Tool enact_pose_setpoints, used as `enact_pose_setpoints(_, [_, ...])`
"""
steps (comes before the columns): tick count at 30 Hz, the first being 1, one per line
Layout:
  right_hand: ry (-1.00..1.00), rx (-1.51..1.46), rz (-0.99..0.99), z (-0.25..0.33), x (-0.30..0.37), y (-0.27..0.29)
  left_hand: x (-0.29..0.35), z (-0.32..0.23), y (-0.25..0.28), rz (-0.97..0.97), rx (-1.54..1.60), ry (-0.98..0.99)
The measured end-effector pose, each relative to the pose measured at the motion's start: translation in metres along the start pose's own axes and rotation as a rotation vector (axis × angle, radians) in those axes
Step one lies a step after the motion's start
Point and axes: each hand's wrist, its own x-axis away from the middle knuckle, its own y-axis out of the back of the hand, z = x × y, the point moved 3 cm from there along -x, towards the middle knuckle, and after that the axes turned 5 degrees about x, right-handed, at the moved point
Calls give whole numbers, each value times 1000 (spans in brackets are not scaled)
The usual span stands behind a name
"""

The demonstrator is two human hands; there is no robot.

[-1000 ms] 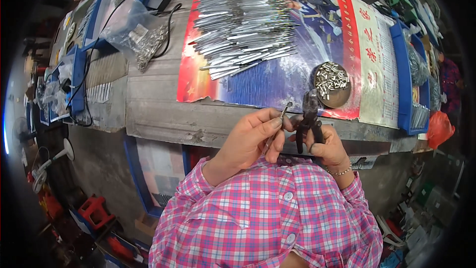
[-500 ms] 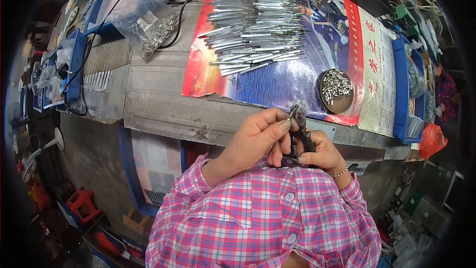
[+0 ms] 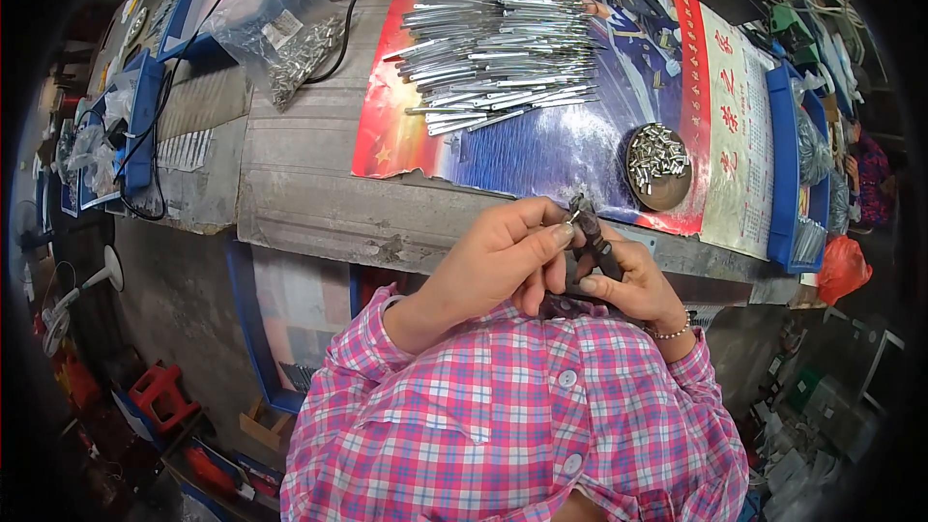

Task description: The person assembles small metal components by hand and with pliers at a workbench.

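My left hand [image 3: 512, 256] is closed in a pinch on a small, thin metal part [image 3: 574, 217], held at the head of a dark hand tool [image 3: 594, 246]. My right hand [image 3: 643, 285] wraps round the handles of that tool, which looks like pliers; its jaws are partly hidden by my left fingers. Both hands are close together in front of my body, by the bench's front edge. Beyond them lies a big pile of slim silver metal strips [image 3: 512, 58]. A round brown bowl [image 3: 669, 196] of short metal sleeves [image 3: 657, 150] stands to the right.
The strips and bowl rest on a printed poster [image 3: 541, 157] on the grey bench [image 3: 309, 169]. At left lie a plastic bag of metal parts [image 3: 300, 48] and a black cable [image 3: 350, 39]. Blue trays [image 3: 785, 164] flank both sides; a red bag [image 3: 843, 269] hangs at right.
My left fingers have shifted slightly, bringing the small metal part closer to the tool's head. My right hand keeps its hold on the tool. The view has tilted a little.
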Motion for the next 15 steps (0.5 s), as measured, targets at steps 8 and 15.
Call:
enact_pose_setpoints(8, [147,264,-61,9,3,5,-4,11,14,143,179,206])
enact_pose_setpoints(15, [81,414,-189,-3,7,-6,-14,23,18,-125,-806,-273])
